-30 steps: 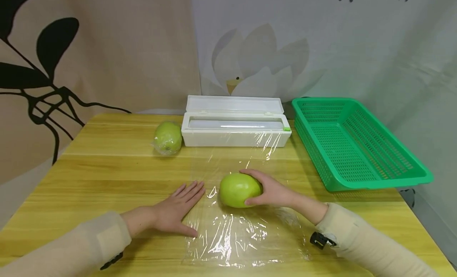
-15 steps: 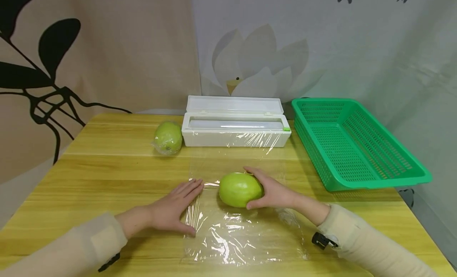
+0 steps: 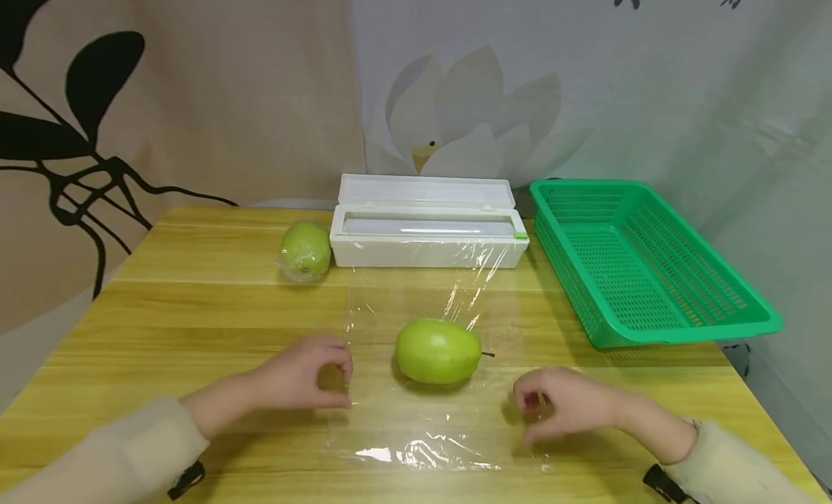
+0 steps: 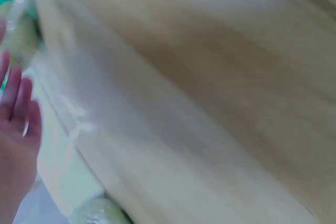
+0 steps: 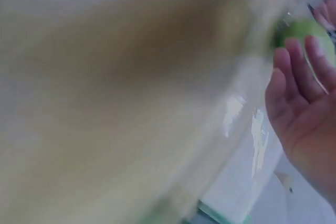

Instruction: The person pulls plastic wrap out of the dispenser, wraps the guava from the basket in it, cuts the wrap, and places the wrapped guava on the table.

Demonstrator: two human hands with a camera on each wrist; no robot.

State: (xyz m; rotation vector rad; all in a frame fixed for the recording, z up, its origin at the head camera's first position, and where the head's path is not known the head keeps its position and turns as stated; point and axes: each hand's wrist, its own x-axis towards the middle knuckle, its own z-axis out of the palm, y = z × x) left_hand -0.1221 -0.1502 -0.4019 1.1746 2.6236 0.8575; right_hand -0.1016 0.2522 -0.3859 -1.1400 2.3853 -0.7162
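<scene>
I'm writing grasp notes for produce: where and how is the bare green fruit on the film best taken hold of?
Probably around the middle of the bare green fruit, from above, across its near and far sides: it lies lengthwise left to right, stem pointing right, so that span looks narrower.

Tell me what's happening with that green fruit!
A person has a bare green fruit lying on clear film that stretches from an open white box. Their left hand and right hand are by the film's two sides, and neither holds the fruit. I can't tell whether they touch the film. A wrapped fruit sits beside the box.
</scene>
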